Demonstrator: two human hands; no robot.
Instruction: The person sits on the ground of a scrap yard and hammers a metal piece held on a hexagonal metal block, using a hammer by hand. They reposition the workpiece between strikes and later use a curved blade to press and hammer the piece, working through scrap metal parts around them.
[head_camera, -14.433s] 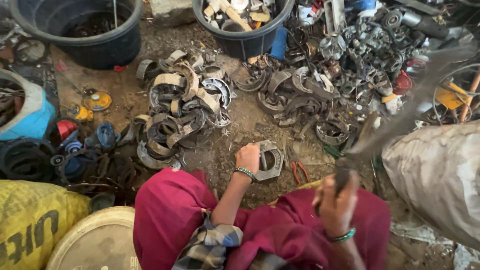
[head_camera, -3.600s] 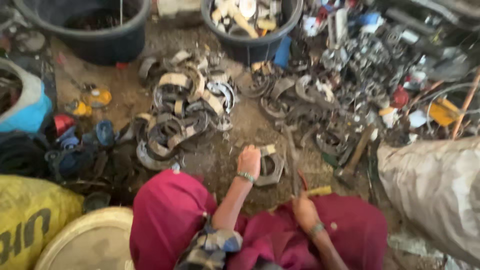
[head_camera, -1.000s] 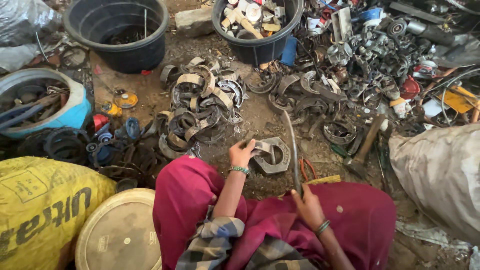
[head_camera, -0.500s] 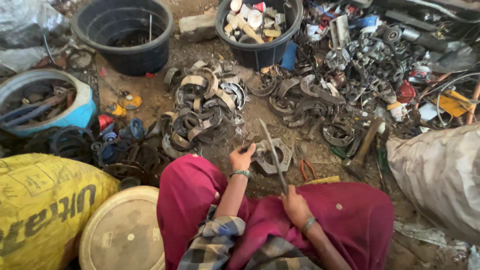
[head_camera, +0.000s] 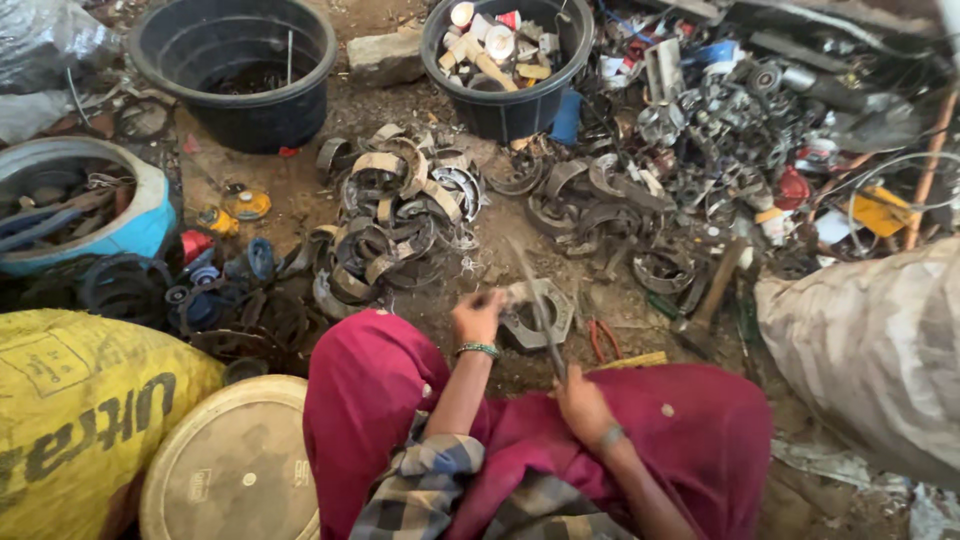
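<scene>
left hand (head_camera: 478, 317) w/ a green beaded bracelet is down on the dirt ground (head_camera: 300, 200), fingers curled onto the near edge of a flat grey hexagonal metal plate w/ a round hole (head_camera: 535, 312), pinning it in place. right hand (head_camera: 582, 402) is closed round the lower end of a long thin dark metal blade (head_camera: 535, 305); the blade slants up and away from the fist and crosses over the plate, tip blurred, can't tell if it touches the metal. plate lies on the ground just ahead of the person's knees, which are covered by a magenta cloth (head_camera: 400, 400), abt mid-ground. beside the plate to the right, a pair of red-handled pliers (head_camera: 602, 338) and a wooden-handled hammer (head_camera: 712, 298) lie in the dirt. beyond the plate, a heap of curved rusty grey metal bands (head_camera: 390, 220) and a second heap (head_camera: 600, 205) further right. toward the far edge of the ground, a big black plastic tub (head_camera: 235, 65) on the left, and a smaller black bucket full of pale scrap bits (head_camera: 507, 60) near the middle. far right corner is a tangle of mixed gears and metal parts (head_camera: 740, 120). left edge: blue-rimmed basin (head_camera: 140, 220), yellow woven sack (head_camera: 85, 420), round cream lid (head_camera: 235, 465) near the left knee. grey woven sack (head_camera: 870, 350) at the right edge.
</scene>
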